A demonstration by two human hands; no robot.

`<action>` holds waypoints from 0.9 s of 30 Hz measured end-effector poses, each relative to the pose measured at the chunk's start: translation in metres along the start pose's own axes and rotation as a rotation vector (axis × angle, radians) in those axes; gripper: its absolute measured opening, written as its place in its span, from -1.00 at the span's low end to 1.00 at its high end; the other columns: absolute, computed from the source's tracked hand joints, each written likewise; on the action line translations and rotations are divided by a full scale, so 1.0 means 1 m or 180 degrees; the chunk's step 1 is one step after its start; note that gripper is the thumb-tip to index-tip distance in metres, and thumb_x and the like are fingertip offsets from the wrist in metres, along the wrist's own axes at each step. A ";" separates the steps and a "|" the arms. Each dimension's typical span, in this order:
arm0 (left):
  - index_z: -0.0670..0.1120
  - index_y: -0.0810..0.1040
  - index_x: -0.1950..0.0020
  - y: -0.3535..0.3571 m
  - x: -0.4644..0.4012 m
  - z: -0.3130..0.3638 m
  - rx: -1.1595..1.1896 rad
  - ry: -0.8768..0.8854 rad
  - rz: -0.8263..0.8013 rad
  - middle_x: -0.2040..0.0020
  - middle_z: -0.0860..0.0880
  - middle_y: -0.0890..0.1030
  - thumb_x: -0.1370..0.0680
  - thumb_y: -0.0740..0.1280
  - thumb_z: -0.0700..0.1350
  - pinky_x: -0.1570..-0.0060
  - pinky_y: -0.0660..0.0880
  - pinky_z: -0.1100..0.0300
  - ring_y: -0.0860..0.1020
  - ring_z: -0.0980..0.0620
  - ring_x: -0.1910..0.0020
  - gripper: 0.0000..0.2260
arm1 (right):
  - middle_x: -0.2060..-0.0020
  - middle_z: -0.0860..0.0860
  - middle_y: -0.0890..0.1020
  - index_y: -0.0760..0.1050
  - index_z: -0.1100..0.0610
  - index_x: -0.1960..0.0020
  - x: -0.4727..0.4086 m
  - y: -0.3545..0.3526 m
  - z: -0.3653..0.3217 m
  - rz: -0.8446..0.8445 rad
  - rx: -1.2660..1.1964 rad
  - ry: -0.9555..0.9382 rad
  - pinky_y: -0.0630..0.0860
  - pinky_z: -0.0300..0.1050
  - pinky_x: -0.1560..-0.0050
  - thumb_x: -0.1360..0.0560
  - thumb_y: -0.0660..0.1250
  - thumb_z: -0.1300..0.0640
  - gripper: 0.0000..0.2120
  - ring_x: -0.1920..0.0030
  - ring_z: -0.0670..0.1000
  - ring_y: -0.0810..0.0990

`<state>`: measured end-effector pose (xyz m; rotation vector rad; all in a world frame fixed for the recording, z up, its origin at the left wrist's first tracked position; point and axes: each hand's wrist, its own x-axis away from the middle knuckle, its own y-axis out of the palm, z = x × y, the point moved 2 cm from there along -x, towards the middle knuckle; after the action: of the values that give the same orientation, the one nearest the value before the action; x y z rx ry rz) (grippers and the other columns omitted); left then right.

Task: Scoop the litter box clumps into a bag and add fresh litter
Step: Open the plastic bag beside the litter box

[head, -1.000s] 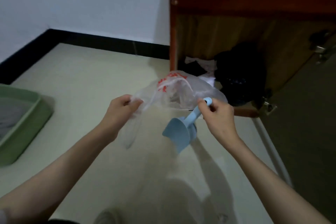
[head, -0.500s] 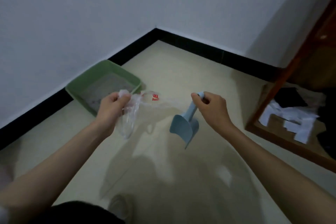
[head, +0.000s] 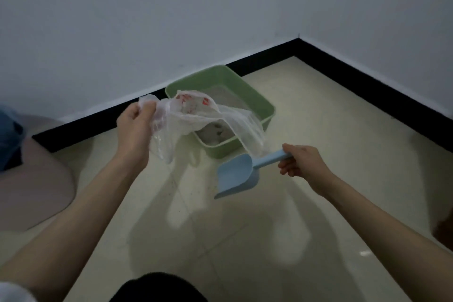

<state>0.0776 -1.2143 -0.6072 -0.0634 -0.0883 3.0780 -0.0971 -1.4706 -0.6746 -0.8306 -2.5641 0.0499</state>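
A green litter box (head: 266,105) sits on the floor against the wall, with grey litter (head: 215,133) inside. My left hand (head: 133,127) grips the edge of a clear plastic bag (head: 196,113) with red print, which hangs in front of the box and hides part of it. My right hand (head: 302,164) holds the handle of a light blue scoop (head: 235,176), held in the air to the right of the bag, its open mouth pointing down and left. One bag corner drapes onto the scoop's handle.
White walls with a black baseboard (head: 367,81) meet in a corner behind the box. A pinkish rounded object (head: 31,179) and something blue (head: 9,140) lie at the left. Pale floor tiles (head: 318,117) stretch to the right of the box.
The view has swung left from the wooden cabinet to the litter box, which is now close in front. The bag has spread wider, and the scoop has turned from hanging down to nearly level.
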 end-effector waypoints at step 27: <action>-0.16 0.49 0.10 -0.155 -0.096 -0.205 0.0747 -0.1968 0.0695 0.24 -0.09 0.53 -0.55 0.21 -0.27 0.43 0.48 0.31 0.51 0.03 0.33 -0.90 | 0.32 0.02 0.47 0.36 0.21 -0.16 -0.126 0.304 0.026 -0.0493 -0.0800 0.1704 0.19 -0.24 0.47 -0.59 -0.03 0.32 -0.75 0.46 -0.07 0.25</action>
<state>0.1912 -1.0543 -0.7989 0.9424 0.2683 3.1619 0.1501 -1.2899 -0.7985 -0.6217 -2.1348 -0.4855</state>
